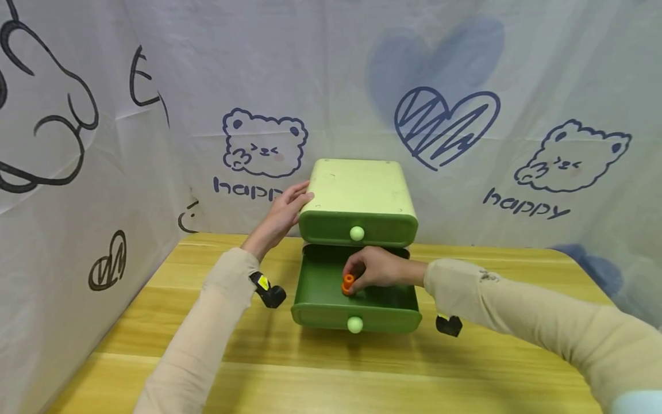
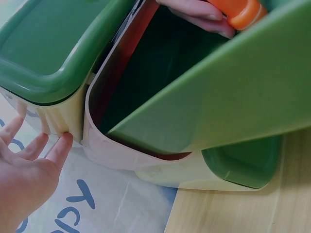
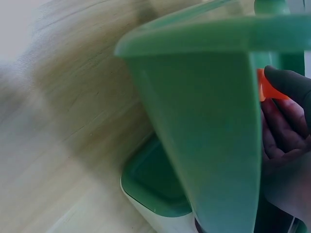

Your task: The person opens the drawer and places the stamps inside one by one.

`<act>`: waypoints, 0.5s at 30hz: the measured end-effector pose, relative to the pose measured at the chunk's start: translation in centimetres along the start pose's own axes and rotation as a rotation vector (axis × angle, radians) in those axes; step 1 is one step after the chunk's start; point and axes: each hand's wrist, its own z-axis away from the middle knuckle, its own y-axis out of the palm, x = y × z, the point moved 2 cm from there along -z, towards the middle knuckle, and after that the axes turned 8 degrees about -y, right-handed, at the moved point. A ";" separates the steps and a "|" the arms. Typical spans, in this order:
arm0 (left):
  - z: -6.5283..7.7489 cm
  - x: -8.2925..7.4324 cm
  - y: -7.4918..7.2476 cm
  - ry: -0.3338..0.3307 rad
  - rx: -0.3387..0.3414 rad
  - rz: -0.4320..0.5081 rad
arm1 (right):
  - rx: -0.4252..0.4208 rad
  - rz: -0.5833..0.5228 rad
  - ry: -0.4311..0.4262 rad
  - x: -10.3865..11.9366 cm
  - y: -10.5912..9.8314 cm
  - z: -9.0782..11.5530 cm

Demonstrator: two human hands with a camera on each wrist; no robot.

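A small desktop drawer unit (image 1: 362, 184) with a pale yellow-green top stands on the table. Its upper green drawer (image 1: 331, 227) is closed, while the drawer (image 1: 315, 316) below it is pulled out. My right hand (image 1: 380, 267) reaches inside the pulled-out drawer and pinches a small orange piece (image 1: 348, 284) between thumb and fingers. That piece has a round hole on top and a wider base. My left hand (image 1: 284, 213) rests against the unit's left side, its fingertips touching the wall in the left wrist view, fingers extended.
Under the pulled-out drawer sits another closed green drawer front (image 2: 248, 162), also visible in the right wrist view. Round pale knobs (image 1: 354, 325) stick out from the drawer fronts. A white cloth (image 1: 351, 75) with drawings hangs behind the wooden table (image 1: 465, 368).
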 end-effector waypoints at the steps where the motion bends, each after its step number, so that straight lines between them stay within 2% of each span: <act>1: 0.0 0.0 0.0 0.000 0.001 -0.002 | -0.002 0.002 0.000 0.0 0.0 0.0; 9: 0.0 -0.1 0.0 0.006 0.003 0.010 | -0.015 0.041 0.014 0.2 -0.4 0.4; 15: 0.1 -0.1 -0.1 0.002 0.002 0.016 | -0.083 0.124 0.012 0.8 -1.5 2.2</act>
